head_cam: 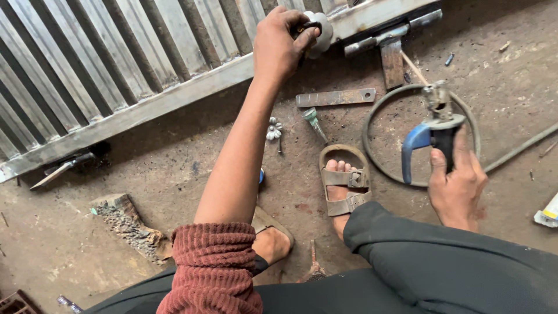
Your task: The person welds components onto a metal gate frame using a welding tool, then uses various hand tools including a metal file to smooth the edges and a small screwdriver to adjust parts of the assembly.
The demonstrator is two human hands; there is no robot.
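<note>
Pinching pale round piece [319,32] against gate frame [174,93] with left hand [279,43] fingers; right hand [459,180] fingers closed on blue-handled tool [427,136], off floor; judge: steady piece, keep feet clear

Flat bar [335,97] on floor [174,168] between gate [116,70] and sandalled foot [344,186].

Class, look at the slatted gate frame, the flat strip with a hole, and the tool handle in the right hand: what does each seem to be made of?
Gate frame: bare grey metal, probably steel, dull, unpainted.
Flat strip: likewise plain metal, grey, with a drilled hole.
Tool handle in the right hand: blue and black, likely plastic or rubber, with a metal head.
</note>
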